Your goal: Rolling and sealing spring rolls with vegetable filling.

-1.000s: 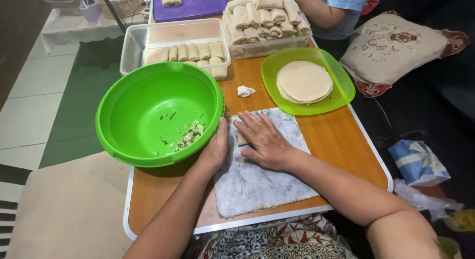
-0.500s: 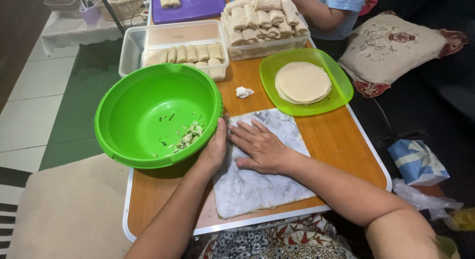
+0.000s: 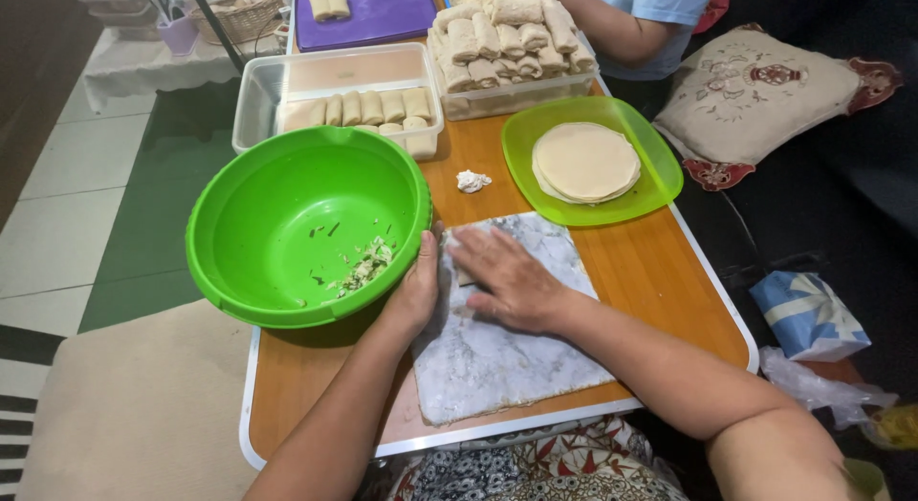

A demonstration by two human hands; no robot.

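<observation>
Both hands — left hand [image 3: 417, 289], right hand [image 3: 507, 283] — press flat, fingers extended, gripping nothing, on a soft, tear-prone wrapper roll [image 3: 459, 272] — handle by its ends — bowl [image 3: 287, 190] at 9 o'clock.

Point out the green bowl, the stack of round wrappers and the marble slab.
green bowl [image 3: 277, 190]: head view, bare inner wall.
stack of round wrappers [image 3: 585, 162]: head view, middle of top sheet.
marble slab [image 3: 492, 362]: head view, bare near half.

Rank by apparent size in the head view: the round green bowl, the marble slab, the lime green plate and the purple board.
1. Round green bowl
2. Marble slab, close to the bowl and nearer the camera, so unsure
3. Lime green plate
4. Purple board, farthest and cut by the frame
</observation>
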